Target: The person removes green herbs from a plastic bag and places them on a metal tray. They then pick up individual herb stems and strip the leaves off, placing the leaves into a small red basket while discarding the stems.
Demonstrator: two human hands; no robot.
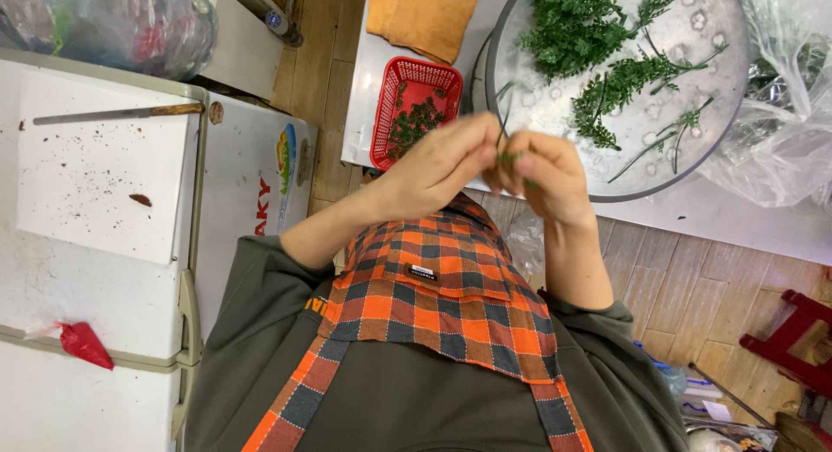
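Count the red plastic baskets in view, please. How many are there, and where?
1. The red basket sits on the metal counter, left of the round metal tray with green herbs, just above the hands. Others may lie outside the frame.

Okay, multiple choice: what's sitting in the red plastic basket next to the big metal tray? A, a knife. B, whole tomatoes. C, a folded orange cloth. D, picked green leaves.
D: the red basket holds a small heap of dark green leaves, like the herb sprigs on the round metal tray beside it; the orange cloth lies outside the basket.
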